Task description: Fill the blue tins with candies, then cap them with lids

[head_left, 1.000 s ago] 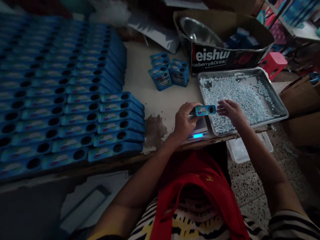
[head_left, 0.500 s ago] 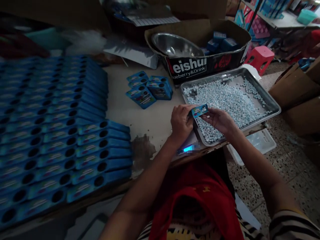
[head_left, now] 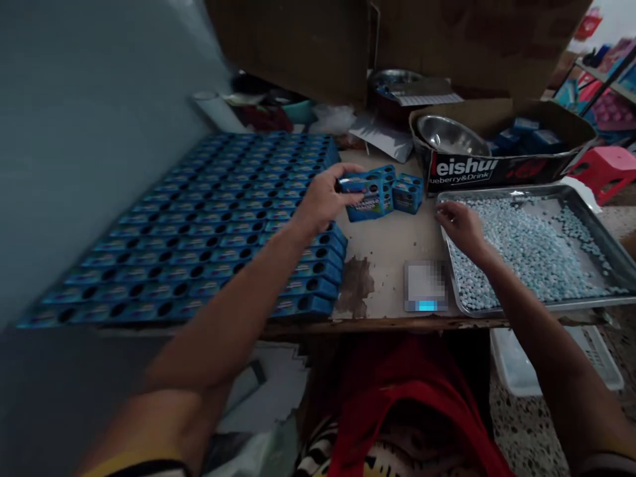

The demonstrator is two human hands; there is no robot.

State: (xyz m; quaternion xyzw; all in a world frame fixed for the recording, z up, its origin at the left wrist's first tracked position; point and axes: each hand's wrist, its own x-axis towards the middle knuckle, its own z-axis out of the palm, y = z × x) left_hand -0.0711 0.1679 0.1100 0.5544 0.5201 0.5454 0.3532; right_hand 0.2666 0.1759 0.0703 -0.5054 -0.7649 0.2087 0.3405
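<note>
My left hand (head_left: 325,197) is closed on a small blue printed box (head_left: 365,204), fingers along its top and thumb on the near side. The box is at the small group of loose blue boxes (head_left: 408,193); I cannot tell whether it rests on the table. My right hand (head_left: 463,228) is over the left rim of a metal tray (head_left: 453,281), its fingers curled together; whatever may be in them is hidden. White and pale blue pellets (head_left: 527,248) fill most of the tray. A small scale (head_left: 425,283) with a lit display lies between the hands, nearer me.
Rows of blue boxes with dark round holes (head_left: 213,238) cover the table's left side. Behind the tray stands a black cardboard carton (head_left: 501,169) holding a steel bowl (head_left: 450,136) and blue boxes. A white plastic basket (head_left: 527,371) sits below the tray; a pink stool (head_left: 609,172) stands at right.
My view has turned left. My left hand has moved from the tray's near edge, left and away, to the loose boxes with a box. My right hand has drawn apart from it and closed.
</note>
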